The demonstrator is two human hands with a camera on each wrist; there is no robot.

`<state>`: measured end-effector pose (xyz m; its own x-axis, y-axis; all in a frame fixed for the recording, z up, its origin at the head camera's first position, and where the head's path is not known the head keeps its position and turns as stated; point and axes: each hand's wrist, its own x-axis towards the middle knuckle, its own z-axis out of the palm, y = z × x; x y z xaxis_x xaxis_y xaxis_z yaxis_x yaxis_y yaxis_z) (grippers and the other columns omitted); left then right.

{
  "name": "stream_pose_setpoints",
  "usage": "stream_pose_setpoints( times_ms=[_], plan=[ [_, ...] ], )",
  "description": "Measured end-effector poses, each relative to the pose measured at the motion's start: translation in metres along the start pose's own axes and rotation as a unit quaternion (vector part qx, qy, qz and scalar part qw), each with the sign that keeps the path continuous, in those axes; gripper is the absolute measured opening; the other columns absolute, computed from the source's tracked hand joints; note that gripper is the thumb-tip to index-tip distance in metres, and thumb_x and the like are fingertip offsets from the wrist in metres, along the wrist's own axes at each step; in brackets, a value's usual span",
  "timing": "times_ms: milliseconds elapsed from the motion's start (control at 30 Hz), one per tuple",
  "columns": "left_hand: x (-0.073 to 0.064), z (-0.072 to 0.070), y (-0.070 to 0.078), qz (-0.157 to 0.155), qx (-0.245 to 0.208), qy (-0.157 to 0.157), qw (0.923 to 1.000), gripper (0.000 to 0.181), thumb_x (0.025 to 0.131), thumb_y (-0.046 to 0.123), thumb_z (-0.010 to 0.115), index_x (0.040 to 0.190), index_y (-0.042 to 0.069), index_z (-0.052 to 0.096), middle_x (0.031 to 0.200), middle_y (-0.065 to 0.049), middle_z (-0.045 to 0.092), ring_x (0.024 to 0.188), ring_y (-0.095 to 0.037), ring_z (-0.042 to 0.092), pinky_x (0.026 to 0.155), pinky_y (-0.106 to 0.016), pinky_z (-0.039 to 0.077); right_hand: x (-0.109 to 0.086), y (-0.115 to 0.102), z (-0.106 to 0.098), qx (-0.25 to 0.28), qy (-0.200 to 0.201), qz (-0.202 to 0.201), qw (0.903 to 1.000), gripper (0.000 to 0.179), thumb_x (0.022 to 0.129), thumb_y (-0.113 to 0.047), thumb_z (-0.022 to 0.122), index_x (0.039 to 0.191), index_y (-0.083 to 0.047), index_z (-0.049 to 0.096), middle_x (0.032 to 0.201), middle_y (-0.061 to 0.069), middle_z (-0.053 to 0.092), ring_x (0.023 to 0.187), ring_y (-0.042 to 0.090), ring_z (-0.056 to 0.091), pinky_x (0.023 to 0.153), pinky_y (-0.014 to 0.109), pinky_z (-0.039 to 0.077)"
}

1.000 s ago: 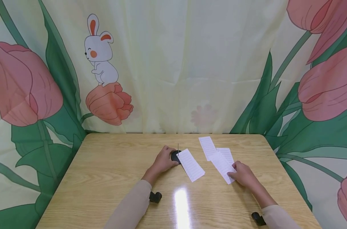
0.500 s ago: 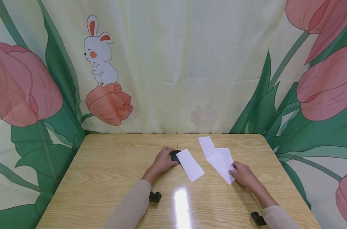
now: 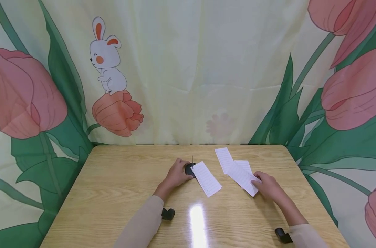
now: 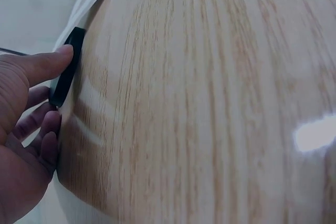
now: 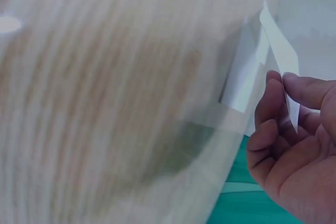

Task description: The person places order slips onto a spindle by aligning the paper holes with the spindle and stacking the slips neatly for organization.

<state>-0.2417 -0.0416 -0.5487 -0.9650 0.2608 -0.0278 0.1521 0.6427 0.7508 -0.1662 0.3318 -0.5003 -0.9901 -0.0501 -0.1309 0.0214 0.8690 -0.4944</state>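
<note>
1. Pinching a printed sheet (image 3: 243, 177) in the right grip (image 3: 267, 186), with thumb on one face and fingers on the other, close to its near right end; narrowed to little more than paper thickness.
2. Tilted up from the surface (image 3: 123, 196) at that pinched end, going by the right wrist view.
3. Slanting, along the sheet's long axis, from the right grip toward the far left, partly over two loose sheets, one farther off (image 3: 224, 159) and one just behind (image 3: 245, 166).
4. Holding a low black base (image 3: 188, 169) in the left grip (image 3: 177, 173), curled only as wide as the base.
5. Rising upright from that base, a thin pin (image 3: 192, 161); meeting it at one corner, a small stack of slips (image 3: 207, 179). Cannot tell about piercing.
6. Seems to turn mostly on the pin's direction from the right grip: leftward and slightly farther away, past the stack. Nearer to the pin, the left hand; nearer to the sheet, the right.
</note>
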Motion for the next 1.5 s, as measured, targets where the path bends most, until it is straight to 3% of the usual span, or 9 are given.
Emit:
stream_pose_setpoints(
  times_ms=[400,867,1167,1500],
  plan=[
    [-0.002,0.002,0.000,0.001,0.005,0.003,1.0000,0.064,0.083,0.020,0.088,0.140,0.007,0.062,0.120,-0.010,0.053,0.103,-0.025,0.055,0.095,-0.043,0.049,-0.002,-0.011,-0.024,0.014,0.017,-0.017,0.9996,0.020,0.100,-0.012,0.066,0.112,0.003,0.066,0.107,0.019,0.069,0.091,0.027,0.058,0.078,0.041,0.050],
    [-0.002,0.000,-0.002,0.000,-0.007,-0.002,1.0000,0.065,0.083,0.021,0.088,0.141,0.008,0.061,0.126,-0.012,0.054,0.111,-0.027,0.058,0.100,-0.045,0.049,0.010,-0.027,-0.034,0.036,0.029,-0.044,0.9980,0.022,0.101,-0.014,0.067,0.115,0.003,0.066,0.108,0.019,0.071,0.091,0.027,0.060,0.079,0.042,0.053],
    [-0.002,-0.006,-0.002,0.018,-0.020,0.000,0.9996,0.063,0.085,0.021,0.085,0.139,0.004,0.059,0.126,-0.013,0.057,0.107,-0.025,0.058,0.095,-0.043,0.050,0.019,-0.036,-0.041,0.046,0.028,-0.047,0.9975,0.023,0.102,-0.015,0.065,0.116,0.002,0.065,0.110,0.020,0.070,0.091,0.027,0.060,0.077,0.039,0.053],
    [-0.005,-0.024,0.007,0.018,-0.055,0.028,0.9979,0.054,0.091,0.017,0.080,0.139,0.003,0.060,0.124,-0.015,0.059,0.088,-0.020,0.053,0.075,-0.033,0.049,0.024,-0.052,-0.048,0.070,0.060,-0.077,0.9927,0.023,0.101,-0.015,0.067,0.116,0.003,0.067,0.105,0.019,0.072,0.086,0.024,0.061,0.070,0.031,0.051]
  ],
)
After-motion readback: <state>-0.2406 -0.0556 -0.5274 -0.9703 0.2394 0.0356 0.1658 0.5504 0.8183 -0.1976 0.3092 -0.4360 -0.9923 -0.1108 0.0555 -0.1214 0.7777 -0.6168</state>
